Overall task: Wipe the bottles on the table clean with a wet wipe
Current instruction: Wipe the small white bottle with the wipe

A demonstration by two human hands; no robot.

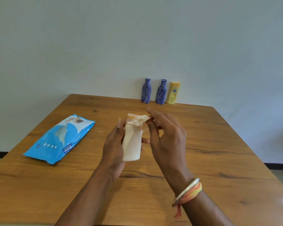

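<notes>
My left hand (113, 149) grips a cream-white bottle (131, 144) around its body, above the middle of the wooden table (219, 152), cap end pointing away from me. My right hand (167, 134) pinches a white wet wipe (140, 120) against the bottle's cap and shoulder. Two blue patterned bottles (146, 90) (161, 92) and a yellow bottle (173, 93) stand upright in a row at the table's far edge, against the wall.
A blue wet-wipe pack (60, 139) lies flat on the left side of the table. A pale wall rises right behind the far edge. My right wrist wears a metal bangle and an orange thread.
</notes>
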